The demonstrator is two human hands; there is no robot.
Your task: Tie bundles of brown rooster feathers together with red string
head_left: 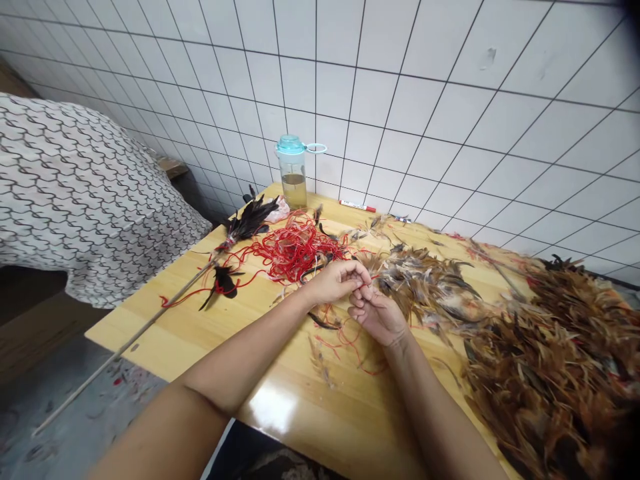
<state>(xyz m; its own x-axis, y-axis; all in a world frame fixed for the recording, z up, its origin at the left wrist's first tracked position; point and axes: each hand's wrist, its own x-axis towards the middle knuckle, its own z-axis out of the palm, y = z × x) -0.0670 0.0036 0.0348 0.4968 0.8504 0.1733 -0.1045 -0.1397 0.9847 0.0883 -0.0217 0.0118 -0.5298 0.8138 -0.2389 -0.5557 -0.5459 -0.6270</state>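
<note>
Left hand [341, 279] and right hand [379, 316]: fingers pinch thin red string [375, 277], apparently for control; tangled red-and-white string heap [295, 249] lies handily near.

On the table [185, 327], string [295, 248] lies left of feathers [425, 277] (bottle [294, 173] behind).

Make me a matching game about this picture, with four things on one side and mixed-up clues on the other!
Things:
1. Tangle of string
2. Bottle
3. Long stick
4. Big feather heap

Clues:
A. Pokes out past the edge of the table
B. Mostly brown, over on the right side
C. Mostly red
D. Stands upright, with a light blue lid

Right pairs: 1-C, 2-D, 3-A, 4-B
</note>
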